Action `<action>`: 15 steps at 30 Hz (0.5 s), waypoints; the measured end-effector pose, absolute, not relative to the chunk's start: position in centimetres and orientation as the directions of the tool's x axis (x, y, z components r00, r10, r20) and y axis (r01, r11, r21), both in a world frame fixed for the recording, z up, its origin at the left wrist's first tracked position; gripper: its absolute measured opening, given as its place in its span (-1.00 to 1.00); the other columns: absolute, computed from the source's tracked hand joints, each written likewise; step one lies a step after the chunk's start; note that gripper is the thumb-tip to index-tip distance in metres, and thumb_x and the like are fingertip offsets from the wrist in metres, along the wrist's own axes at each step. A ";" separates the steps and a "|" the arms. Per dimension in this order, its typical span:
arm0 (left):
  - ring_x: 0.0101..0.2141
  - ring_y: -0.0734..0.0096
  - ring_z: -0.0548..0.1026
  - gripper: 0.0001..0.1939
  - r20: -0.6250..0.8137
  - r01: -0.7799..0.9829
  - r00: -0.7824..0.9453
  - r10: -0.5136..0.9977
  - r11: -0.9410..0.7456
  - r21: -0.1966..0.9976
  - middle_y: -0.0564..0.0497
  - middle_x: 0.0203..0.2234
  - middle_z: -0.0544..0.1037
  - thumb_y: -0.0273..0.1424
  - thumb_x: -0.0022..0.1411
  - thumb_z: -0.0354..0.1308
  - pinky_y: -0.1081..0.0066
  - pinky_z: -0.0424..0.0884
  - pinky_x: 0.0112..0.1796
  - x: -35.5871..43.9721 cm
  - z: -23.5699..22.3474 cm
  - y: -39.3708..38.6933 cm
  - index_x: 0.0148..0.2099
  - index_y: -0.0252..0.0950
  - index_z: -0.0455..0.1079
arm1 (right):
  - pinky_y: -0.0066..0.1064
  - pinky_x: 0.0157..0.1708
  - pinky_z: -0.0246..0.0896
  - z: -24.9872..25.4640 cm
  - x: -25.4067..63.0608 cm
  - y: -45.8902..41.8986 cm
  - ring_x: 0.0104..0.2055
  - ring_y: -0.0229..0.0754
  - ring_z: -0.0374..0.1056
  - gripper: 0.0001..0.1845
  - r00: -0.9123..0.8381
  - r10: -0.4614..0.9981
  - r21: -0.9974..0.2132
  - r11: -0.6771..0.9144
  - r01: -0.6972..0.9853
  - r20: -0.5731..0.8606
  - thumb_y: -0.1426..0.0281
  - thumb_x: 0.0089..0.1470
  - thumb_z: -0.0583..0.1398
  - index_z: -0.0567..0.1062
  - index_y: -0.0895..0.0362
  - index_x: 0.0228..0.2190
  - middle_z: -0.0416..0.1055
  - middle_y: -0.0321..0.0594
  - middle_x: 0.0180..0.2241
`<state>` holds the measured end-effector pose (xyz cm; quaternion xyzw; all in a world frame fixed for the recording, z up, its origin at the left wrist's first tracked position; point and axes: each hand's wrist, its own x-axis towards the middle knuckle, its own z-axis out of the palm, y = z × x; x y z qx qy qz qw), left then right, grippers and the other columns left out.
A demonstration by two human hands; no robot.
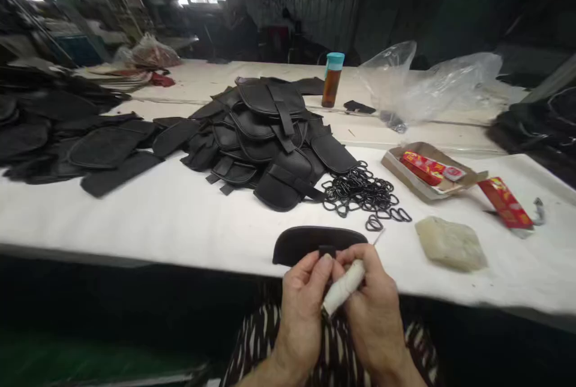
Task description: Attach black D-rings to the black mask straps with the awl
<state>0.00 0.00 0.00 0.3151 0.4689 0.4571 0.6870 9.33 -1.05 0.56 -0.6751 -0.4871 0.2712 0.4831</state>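
Note:
At the table's front edge my left hand (pixel 303 297) pinches a short strap on a black fabric piece (pixel 294 243) with a rounded outline. My right hand (pixel 373 303) is closed around an awl (pixel 344 288) with a white-wrapped handle, its thin metal tip pointing up and to the right. The right fingertips meet the left ones at the strap, and what lies between them is hidden. Just beyond is a heap of black metal rings (pixel 357 189). Behind that, similar black pieces with straps (pixel 265 129) are piled up.
More black pieces (pixel 108 147) spread over the table's left side. To the right are a yellowish block (pixel 450 243), a cardboard tray (pixel 407 180) with red packets, and another red packet (pixel 506 204). An amber bottle (pixel 332 81) and clear plastic bags (pixel 432 84) stand farther back.

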 end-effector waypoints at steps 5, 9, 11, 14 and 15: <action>-0.53 0.60 0.24 -0.74 -0.386 -0.395 0.161 0.908 0.417 0.819 0.14 -0.58 0.30 -0.24 0.12 0.19 0.56 0.19 -0.50 0.3 0.1 0.6 -0.42 -0.35 0.33 | -0.55 -0.58 0.18 0.1 9.3 -1.1 -0.57 -0.32 0.24 -0.86 0.353 0.932 -0.921 -0.067 0.385 0.080 0.29 0.08 0.14 0.30 0.06 -0.45 0.33 -0.41 -0.57; -0.53 0.59 0.31 -0.78 -0.416 -0.445 0.202 0.887 0.461 0.768 0.10 -0.57 0.39 -0.29 0.10 0.22 0.56 0.22 -0.50 0.0 0.3 1.1 -0.43 -0.35 0.37 | -0.56 -0.65 0.15 0.3 9.2 -1.3 -0.63 -0.33 0.22 -0.86 0.321 0.939 -0.917 -0.015 0.398 0.124 0.33 0.11 0.12 0.28 0.05 -0.47 0.29 -0.44 -0.63; -0.50 0.55 0.37 -0.79 -0.408 -0.458 0.216 0.887 0.461 0.760 0.06 -0.55 0.44 -0.30 0.10 0.21 0.53 0.28 -0.43 -0.1 0.4 1.2 -0.43 -0.36 0.40 | -0.55 -0.62 0.18 0.6 9.6 -1.8 -0.62 -0.33 0.26 -0.88 0.291 0.929 -0.891 0.080 0.447 0.230 0.37 0.13 0.10 0.29 0.05 -0.45 0.33 -0.42 -0.60; -0.43 0.44 0.46 -0.78 -0.402 -0.441 0.220 0.889 0.459 0.771 -0.03 -0.51 0.52 -0.30 0.11 0.20 0.43 0.36 -0.28 -0.4 0.7 1.3 -0.41 -0.39 0.44 | -0.44 -0.36 0.28 1.0 10.8 -2.2 -0.41 -0.23 0.39 -0.93 0.353 0.811 -0.789 0.202 0.581 0.467 0.40 0.09 0.16 0.31 0.05 -0.38 0.45 -0.28 -0.41; -0.42 0.39 0.49 -0.78 -0.410 -0.433 0.222 0.885 0.466 0.771 -0.06 -0.49 0.54 -0.30 0.11 0.20 0.39 0.37 -0.25 -0.4 0.8 1.3 -0.40 -0.40 0.45 | -0.37 -0.27 0.28 1.1 11.3 -2.1 -0.30 -0.17 0.40 -0.88 0.380 0.781 -0.768 0.191 0.611 0.496 0.39 0.05 0.19 0.32 0.05 -0.35 0.46 -0.22 -0.32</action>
